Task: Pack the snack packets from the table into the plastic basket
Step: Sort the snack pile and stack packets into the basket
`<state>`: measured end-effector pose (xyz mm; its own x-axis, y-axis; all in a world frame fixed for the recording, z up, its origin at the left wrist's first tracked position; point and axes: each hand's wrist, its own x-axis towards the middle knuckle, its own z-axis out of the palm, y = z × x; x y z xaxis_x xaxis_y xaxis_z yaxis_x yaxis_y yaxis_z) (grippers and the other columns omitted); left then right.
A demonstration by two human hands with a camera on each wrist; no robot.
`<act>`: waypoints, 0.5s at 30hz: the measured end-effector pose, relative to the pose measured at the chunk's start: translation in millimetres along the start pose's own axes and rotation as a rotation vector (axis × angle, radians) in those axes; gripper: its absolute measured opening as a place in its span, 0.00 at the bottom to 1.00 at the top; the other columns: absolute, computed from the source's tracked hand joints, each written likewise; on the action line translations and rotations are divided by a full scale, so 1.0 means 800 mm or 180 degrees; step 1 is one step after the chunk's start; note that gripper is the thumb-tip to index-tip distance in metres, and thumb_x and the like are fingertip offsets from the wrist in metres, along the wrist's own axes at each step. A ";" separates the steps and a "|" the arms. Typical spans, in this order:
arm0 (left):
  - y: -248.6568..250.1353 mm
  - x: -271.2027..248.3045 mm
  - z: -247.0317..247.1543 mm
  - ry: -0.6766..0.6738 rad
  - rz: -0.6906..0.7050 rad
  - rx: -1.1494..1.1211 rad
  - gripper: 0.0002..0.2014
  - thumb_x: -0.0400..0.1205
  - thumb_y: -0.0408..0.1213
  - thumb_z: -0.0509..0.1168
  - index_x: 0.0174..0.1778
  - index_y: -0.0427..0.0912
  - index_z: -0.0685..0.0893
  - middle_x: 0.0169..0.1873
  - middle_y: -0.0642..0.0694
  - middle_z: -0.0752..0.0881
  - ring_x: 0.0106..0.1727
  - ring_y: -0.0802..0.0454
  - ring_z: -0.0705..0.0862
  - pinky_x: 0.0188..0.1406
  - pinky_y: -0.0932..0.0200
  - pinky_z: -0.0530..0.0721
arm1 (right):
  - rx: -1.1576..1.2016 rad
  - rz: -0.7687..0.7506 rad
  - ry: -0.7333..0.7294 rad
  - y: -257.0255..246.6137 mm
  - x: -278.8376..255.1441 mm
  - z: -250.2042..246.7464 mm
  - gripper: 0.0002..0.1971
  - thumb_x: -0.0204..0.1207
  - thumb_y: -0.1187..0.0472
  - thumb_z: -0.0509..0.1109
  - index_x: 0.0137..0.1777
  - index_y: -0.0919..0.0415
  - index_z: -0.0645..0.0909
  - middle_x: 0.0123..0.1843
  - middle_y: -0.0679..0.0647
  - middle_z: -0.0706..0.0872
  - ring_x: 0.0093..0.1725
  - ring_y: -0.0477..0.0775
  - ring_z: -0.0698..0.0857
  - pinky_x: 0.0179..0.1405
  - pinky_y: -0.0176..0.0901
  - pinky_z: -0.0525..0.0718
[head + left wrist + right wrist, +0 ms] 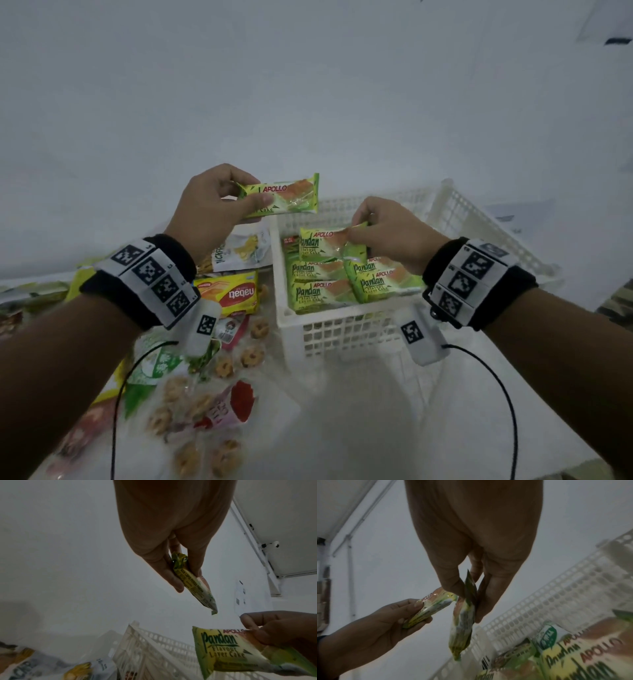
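**A plain white room set up for recording**

The place looks like a bare indoor room, not a furnished home or shop. A blank white wall fills the background. Thin white conduit pipes run up the wall to a white ceiling. A table under a white cover stands against the wall. Black wristbands carrying square printed markers suggest a data-recording setup.

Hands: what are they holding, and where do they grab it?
Left hand grips a Pandan cake packet by its left end; right hand pinches another packet at its right end seal, over the basket.
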<state>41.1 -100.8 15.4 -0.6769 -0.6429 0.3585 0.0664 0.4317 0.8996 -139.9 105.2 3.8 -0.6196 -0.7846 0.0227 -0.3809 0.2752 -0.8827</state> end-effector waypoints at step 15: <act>0.017 0.011 0.052 0.0339 0.0055 0.0497 0.18 0.76 0.41 0.81 0.53 0.34 0.86 0.42 0.32 0.88 0.45 0.38 0.91 0.45 0.47 0.94 | -0.0946 -0.0278 -0.2079 -0.008 0.070 -0.031 0.10 0.77 0.67 0.79 0.42 0.60 0.79 0.27 0.48 0.83 0.25 0.47 0.77 0.28 0.39 0.77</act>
<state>5.4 -74.4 20.5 -0.5948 -0.6943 0.4053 -0.0429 0.5308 0.8464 -189.4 73.0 22.3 -0.0770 -0.9569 -0.2799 -0.6384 0.2630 -0.7234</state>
